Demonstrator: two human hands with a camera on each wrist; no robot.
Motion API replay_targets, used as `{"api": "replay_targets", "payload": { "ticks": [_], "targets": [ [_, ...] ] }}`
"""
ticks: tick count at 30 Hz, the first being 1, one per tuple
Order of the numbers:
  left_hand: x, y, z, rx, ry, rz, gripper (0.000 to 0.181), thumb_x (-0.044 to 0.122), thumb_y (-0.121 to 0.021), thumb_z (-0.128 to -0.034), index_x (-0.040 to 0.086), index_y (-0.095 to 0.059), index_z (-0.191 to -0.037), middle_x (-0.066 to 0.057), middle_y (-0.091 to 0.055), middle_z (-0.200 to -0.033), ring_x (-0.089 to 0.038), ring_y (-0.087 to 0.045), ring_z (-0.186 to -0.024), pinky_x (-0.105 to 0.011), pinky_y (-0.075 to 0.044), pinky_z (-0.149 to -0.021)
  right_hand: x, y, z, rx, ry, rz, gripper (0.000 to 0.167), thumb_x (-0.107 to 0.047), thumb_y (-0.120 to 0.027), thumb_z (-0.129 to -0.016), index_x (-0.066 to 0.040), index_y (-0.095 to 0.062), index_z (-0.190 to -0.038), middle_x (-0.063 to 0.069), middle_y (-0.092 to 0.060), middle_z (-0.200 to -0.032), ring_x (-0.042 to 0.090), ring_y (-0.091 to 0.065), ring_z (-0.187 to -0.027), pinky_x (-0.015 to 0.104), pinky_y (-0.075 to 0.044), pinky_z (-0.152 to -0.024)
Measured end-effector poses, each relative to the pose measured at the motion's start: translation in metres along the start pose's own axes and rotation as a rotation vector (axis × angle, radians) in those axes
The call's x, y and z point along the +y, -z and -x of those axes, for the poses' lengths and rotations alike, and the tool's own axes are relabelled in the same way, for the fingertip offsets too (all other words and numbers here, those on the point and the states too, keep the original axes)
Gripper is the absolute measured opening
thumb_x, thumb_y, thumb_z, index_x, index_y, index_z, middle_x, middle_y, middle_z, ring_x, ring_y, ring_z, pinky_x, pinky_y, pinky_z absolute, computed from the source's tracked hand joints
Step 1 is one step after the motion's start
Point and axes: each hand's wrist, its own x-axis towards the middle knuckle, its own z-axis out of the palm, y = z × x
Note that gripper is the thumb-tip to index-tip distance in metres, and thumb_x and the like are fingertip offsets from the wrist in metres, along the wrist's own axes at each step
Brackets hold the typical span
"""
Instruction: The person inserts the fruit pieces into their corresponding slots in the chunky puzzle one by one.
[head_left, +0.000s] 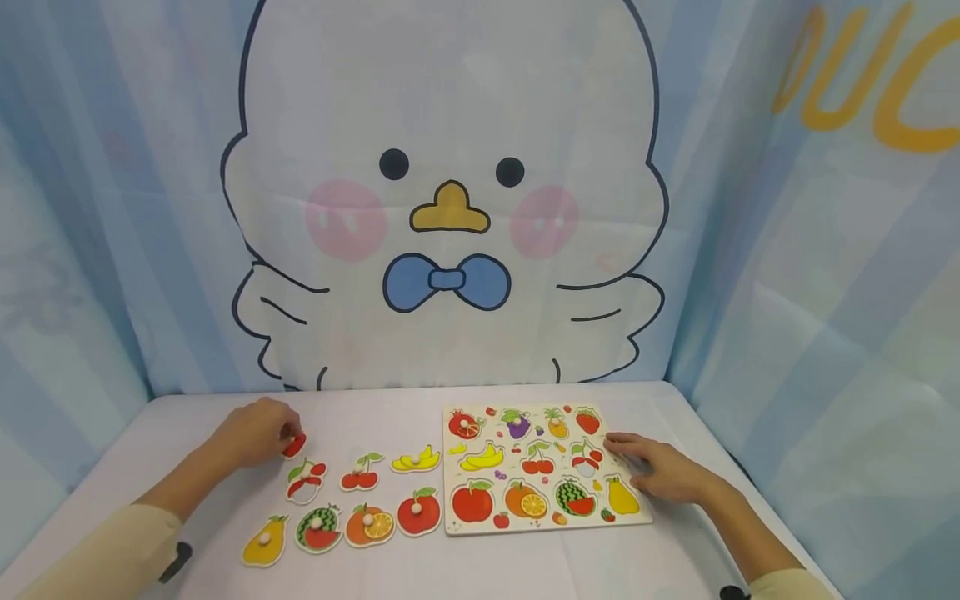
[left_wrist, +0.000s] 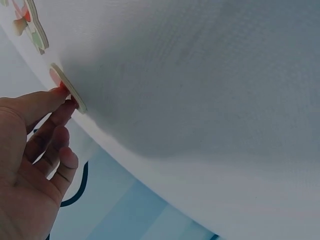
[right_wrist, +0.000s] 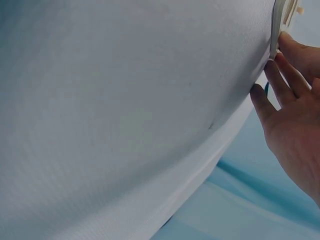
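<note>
A small red knobbed puzzle piece (head_left: pixel 295 446) is pinched between the thumb and finger of my left hand (head_left: pixel 258 429) at the table's left side. The left wrist view shows that piece (left_wrist: pixel 68 89) tilted, seen edge-on; its picture is mostly hidden. My right hand (head_left: pixel 671 472) rests with extended fingers at the right edge of the wooden fruit puzzle board (head_left: pixel 547 527). In the right wrist view, the right thumb and fingertips touch the board's edge (right_wrist: pixel 276 27). Knobbed pomegranate (head_left: pixel 464 426), grapes (head_left: pixel 517 425) and pineapple (head_left: pixel 557 425) pieces sit in the board's back row.
Loose knobbed pieces lie left of the board: bananas (head_left: pixel 416 460), cherries (head_left: pixel 360 475), a red-and-white fruit piece (head_left: pixel 306 482), pear (head_left: pixel 265 543), watermelon (head_left: pixel 318 530), orange (head_left: pixel 369 527) and apple (head_left: pixel 418 512). A curtain (head_left: pixel 450 350) with a cartoon duck hangs behind the white table.
</note>
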Motion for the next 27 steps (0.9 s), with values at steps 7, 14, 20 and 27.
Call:
{"api": "replay_targets", "payload": {
  "ticks": [7, 14, 20, 27],
  "targets": [
    [0.002, 0.002, -0.006, 0.003, -0.023, -0.021, 0.006, 0.006, -0.080, -0.0878, 0.009, -0.078, -0.092, 0.002, -0.066, -0.081, -0.016, -0.055, -0.075, -0.035, -0.057, -0.074, 0.002, -0.001, 0.000, 0.002, -0.004, -0.010, 0.060, 0.001, -0.072, -0.089, -0.002, -0.057, -0.147, 0.021, -0.045, -0.160, 0.054, -0.038, -0.146, 0.068, -0.037, -0.113],
    [0.015, 0.006, -0.014, 0.007, -0.055, -0.040, 0.007, 0.007, -0.081, -0.0869, 0.011, -0.078, -0.092, 0.002, -0.065, -0.080, -0.015, -0.055, -0.075, -0.034, -0.056, -0.074, 0.004, -0.004, 0.001, 0.003, -0.030, -0.052, 0.061, 0.002, -0.071, -0.089, -0.004, -0.057, -0.148, 0.019, -0.044, -0.162, 0.053, -0.036, -0.148, 0.068, -0.035, -0.115],
    [0.031, 0.007, -0.022, 0.009, -0.086, -0.037, 0.007, 0.009, -0.082, -0.0871, 0.012, -0.078, -0.092, 0.002, -0.067, -0.082, -0.015, -0.056, -0.076, -0.033, -0.058, -0.075, 0.003, -0.003, 0.002, 0.003, -0.008, -0.044, 0.061, 0.003, -0.070, -0.089, -0.003, -0.056, -0.148, 0.020, -0.044, -0.161, 0.054, -0.036, -0.147, 0.068, -0.035, -0.115],
    [0.050, 0.003, -0.042, -0.013, -0.094, -0.015, 0.006, 0.010, -0.080, -0.0899, 0.012, -0.078, -0.095, 0.000, -0.071, -0.087, -0.014, -0.059, -0.077, -0.033, -0.060, -0.078, 0.002, -0.002, 0.000, 0.007, -0.024, -0.043, 0.061, 0.003, -0.069, -0.089, -0.004, -0.056, -0.148, 0.019, -0.044, -0.161, 0.052, -0.036, -0.148, 0.068, -0.034, -0.116]
  ]
}}
